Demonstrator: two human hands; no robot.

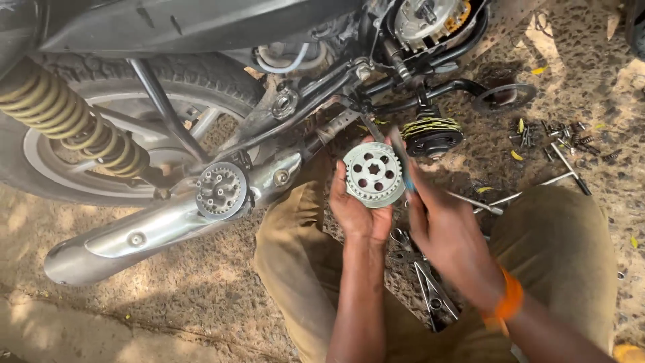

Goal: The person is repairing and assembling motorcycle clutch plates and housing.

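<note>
Both hands: left fingers cup toothed hub; right fingers touch rim.

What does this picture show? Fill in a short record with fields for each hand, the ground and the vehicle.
Left hand: holds a round toothed metal hub, face up
Right hand: grips a thin blue-handled tool against the hub's edge
Ground: scattered bolts and springs, metal ring, pliers
Vehicle: motorcycle, silver exhaust, open clutch housing
</note>
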